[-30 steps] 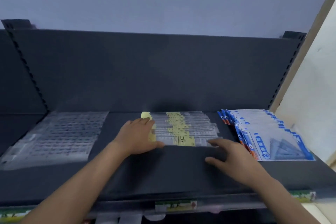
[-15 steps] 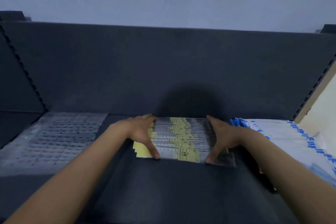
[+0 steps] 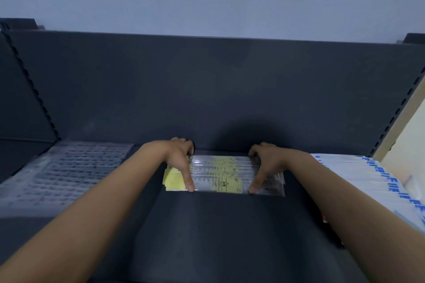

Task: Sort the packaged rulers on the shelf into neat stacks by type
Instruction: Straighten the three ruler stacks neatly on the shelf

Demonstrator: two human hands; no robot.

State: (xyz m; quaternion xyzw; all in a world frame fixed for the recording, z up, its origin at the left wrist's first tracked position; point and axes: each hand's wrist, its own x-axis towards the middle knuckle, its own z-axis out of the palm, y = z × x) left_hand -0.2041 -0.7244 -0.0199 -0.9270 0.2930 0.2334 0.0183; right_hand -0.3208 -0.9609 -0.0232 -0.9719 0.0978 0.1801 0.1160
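Observation:
A stack of clear rulers with yellow labels [image 3: 222, 173] lies in the middle of the dark shelf [image 3: 218, 232]. My left hand [image 3: 180, 158] holds its left end, thumb stretched along the front edge and fingers curled over the far edge. At the right end my right hand [image 3: 264, 163] holds it the same way. Yellow label ends stick out to the left of my left thumb. A flat spread of clear packaged rulers [image 3: 69, 174] lies on the left. Blue-and-white ruler packs [image 3: 372, 184] lie fanned on the right, partly hidden by my right forearm.
The shelf's dark back panel [image 3: 207, 87] rises right behind the stack. A slotted upright [image 3: 34, 89] stands at the left and a beige side wall [image 3: 407, 142] at the right. Bare shelf lies between the stack and the front edge.
Both hands went from lying flat on the yellow-labelled stack to bracketing its two ends. The stack looks squarer now. The view has moved closer and to the left.

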